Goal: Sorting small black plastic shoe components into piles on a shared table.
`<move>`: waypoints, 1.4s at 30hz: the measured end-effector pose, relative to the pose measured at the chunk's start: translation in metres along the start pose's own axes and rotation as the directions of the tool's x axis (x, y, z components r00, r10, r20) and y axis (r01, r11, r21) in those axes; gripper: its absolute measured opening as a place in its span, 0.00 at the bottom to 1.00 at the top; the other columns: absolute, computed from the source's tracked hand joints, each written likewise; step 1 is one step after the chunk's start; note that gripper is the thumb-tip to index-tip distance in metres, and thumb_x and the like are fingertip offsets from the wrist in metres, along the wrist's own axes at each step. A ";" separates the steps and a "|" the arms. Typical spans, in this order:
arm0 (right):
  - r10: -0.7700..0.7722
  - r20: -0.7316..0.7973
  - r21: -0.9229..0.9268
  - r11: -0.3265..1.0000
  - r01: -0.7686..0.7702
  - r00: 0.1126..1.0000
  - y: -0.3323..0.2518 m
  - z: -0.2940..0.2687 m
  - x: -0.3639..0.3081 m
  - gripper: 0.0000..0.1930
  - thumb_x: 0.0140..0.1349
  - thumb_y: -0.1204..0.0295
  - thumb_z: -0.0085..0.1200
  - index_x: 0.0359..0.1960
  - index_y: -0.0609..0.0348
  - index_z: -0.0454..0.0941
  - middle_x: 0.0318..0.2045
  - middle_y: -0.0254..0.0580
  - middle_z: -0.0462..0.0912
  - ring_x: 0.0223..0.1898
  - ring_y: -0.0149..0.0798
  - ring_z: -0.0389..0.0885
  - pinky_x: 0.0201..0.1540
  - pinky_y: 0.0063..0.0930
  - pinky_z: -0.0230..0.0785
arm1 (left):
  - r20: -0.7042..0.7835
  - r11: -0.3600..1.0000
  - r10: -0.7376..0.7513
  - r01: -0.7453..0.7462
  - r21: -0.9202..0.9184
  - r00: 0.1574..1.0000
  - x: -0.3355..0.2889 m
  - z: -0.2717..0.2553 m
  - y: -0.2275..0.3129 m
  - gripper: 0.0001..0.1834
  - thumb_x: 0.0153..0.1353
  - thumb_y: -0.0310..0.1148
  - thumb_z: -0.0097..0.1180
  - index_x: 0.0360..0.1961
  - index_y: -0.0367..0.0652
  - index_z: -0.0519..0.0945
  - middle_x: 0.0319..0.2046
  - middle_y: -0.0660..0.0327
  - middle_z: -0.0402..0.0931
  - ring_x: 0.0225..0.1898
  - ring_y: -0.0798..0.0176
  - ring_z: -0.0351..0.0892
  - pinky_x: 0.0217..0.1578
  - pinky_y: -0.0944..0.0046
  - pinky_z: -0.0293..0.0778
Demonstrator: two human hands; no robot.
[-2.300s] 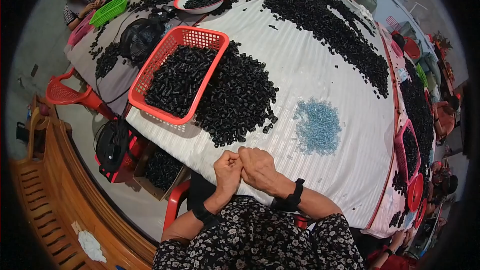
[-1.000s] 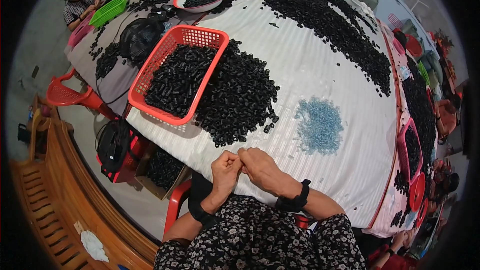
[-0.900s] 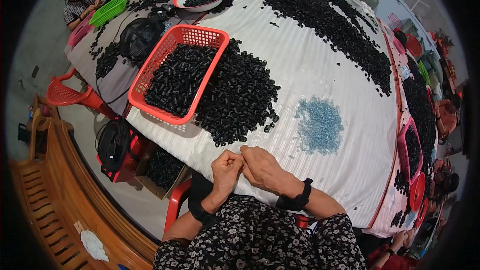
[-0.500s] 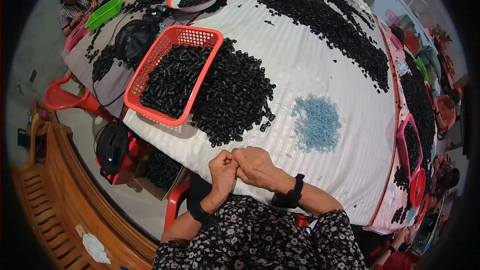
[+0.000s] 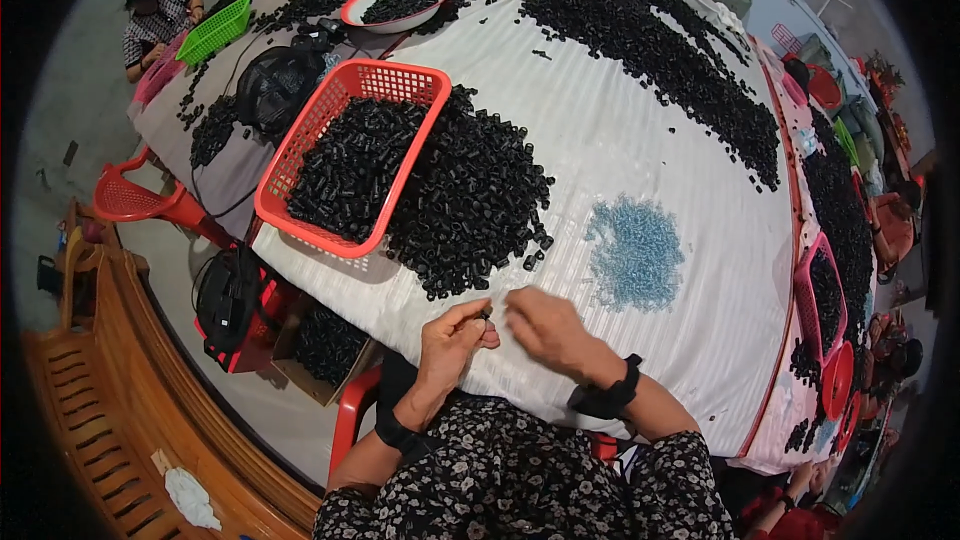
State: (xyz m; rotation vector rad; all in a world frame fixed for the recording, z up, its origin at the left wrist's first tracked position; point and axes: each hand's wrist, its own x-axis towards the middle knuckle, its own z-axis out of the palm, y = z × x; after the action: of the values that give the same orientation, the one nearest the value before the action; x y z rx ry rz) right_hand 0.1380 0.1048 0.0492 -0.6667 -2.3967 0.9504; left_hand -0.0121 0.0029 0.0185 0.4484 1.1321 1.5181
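My left hand [image 5: 455, 342] is closed at the near edge of the table, pinching a small black plastic piece [image 5: 485, 316] between thumb and fingers. Just to its right, apart from it, hovers my right hand [image 5: 548, 326], smeared by motion, so its fingers do not show clearly. Beyond my hands a heap of black plastic pieces [image 5: 465, 195] spreads on the white cloth. A red basket [image 5: 265, 202] full of similar black pieces leans against the heap's left side. Right of the heap lies a pile of small clear bluish parts [image 5: 637, 252].
More black pieces [image 5: 650, 40] cover the far side of the cloth [image 5: 720, 340]. A red-rimmed basin [image 5: 400, 22], a black fan [image 5: 270, 90] and a green basket [image 5: 215, 32] stand at the far left. A wooden bench [image 5: 150, 390] is at lower left. Other people sit around.
My hands were pressed together; now they are parted. The right hand has moved right, and the black piece shows in the left hand's fingers.
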 end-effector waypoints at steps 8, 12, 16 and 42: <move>0.151 -0.167 -0.192 0.964 -0.182 0.974 0.025 -0.016 0.014 0.06 0.57 0.75 0.51 0.35 0.63 0.70 0.29 0.51 0.71 0.31 0.54 0.73 0.33 0.41 0.67 | 0.093 0.997 -0.055 0.050 0.055 0.994 -0.003 -0.002 0.003 0.09 0.61 0.21 0.49 0.42 0.29 0.74 0.27 0.55 0.78 0.27 0.65 0.79 0.32 0.64 0.79; 0.189 -0.127 -0.258 0.942 -0.216 0.974 0.021 -0.011 0.025 0.09 0.56 0.75 0.53 0.34 0.62 0.66 0.32 0.51 0.70 0.35 0.54 0.72 0.34 0.43 0.66 | 0.037 0.991 -0.024 0.018 0.134 0.999 -0.007 -0.006 0.018 0.05 0.60 0.22 0.50 0.36 0.30 0.74 0.23 0.58 0.76 0.21 0.69 0.75 0.25 0.69 0.76; 0.190 -0.096 -0.277 0.938 -0.209 0.977 0.027 -0.011 0.029 0.12 0.55 0.73 0.55 0.34 0.62 0.64 0.32 0.51 0.69 0.37 0.54 0.72 0.35 0.44 0.67 | -0.042 0.966 0.108 -0.095 0.241 0.993 -0.010 -0.007 0.045 0.05 0.59 0.23 0.50 0.36 0.31 0.74 0.21 0.61 0.74 0.19 0.71 0.72 0.22 0.71 0.72; 0.056 -0.367 -0.116 0.988 -0.106 0.928 0.050 -0.005 0.020 0.03 0.58 0.76 0.50 0.32 0.61 0.70 0.29 0.46 0.73 0.29 0.48 0.76 0.31 0.36 0.70 | -0.197 0.543 0.755 -0.429 0.721 0.625 0.068 -0.073 0.151 0.11 0.58 0.24 0.57 0.43 0.34 0.74 0.28 0.67 0.74 0.27 0.77 0.70 0.27 0.76 0.68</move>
State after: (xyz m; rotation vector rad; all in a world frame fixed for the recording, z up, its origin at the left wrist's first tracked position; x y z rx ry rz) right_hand 0.1385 0.1511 0.0214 -0.9119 -2.1263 0.6337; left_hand -0.1713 0.0496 0.0902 1.0532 2.0773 1.9129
